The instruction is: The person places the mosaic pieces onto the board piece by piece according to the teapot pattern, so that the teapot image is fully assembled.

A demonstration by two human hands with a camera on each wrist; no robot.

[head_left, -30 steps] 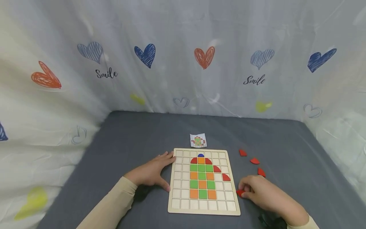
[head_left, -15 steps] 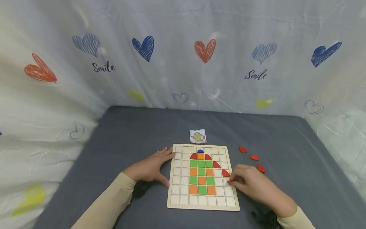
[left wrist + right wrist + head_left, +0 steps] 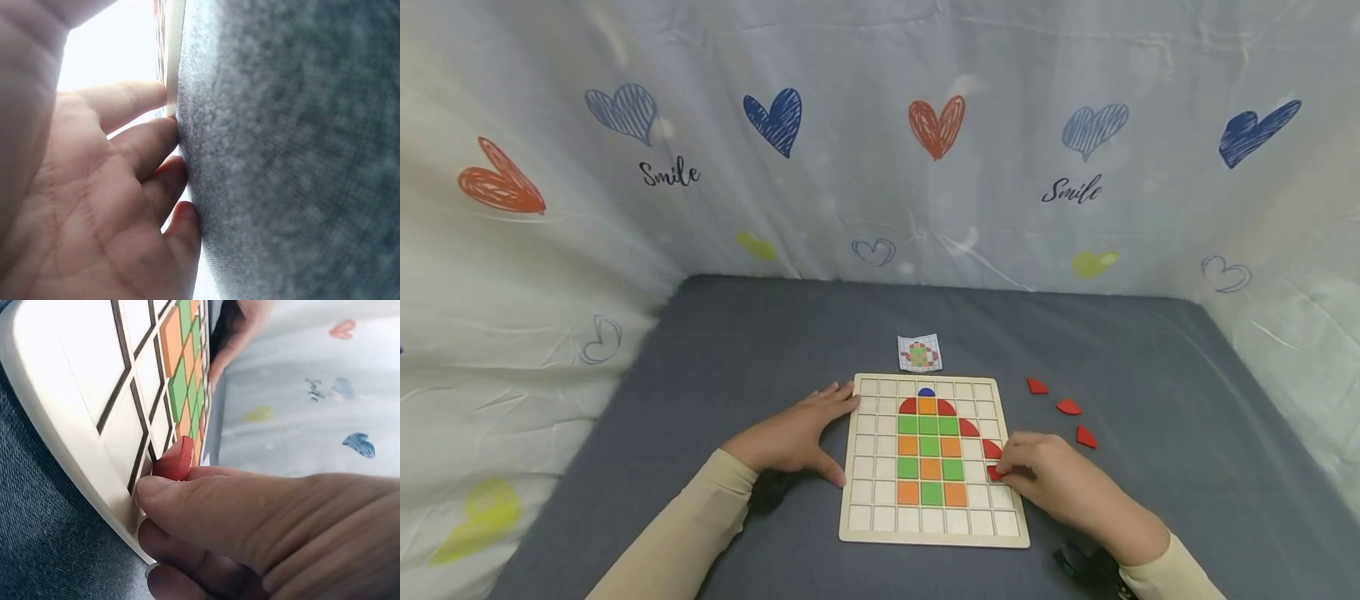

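Observation:
A pale wooden grid board lies on the grey cloth, with orange and green squares, red quarter-circles and a blue half-circle set in its cells. My right hand pinches a red quarter-circle tile between thumb and fingers at the board's right side, just below another red tile. In the right wrist view, the pinched red tile stands tilted against the grid; its contact with the cell is partly hidden by the thumb. With fingers spread, my left hand touches the board's left edge with fingertips and thumb.
Three loose red tiles lie right of the board: an upper tile, a middle tile and a lower tile. Behind the board is a small printed pattern card. A curtain with hearts surrounds the table.
My right hand has carried the red tile from the cloth beside the board up and left onto the board's right column. The left hand stays at the edge. The head view has tilted slightly.

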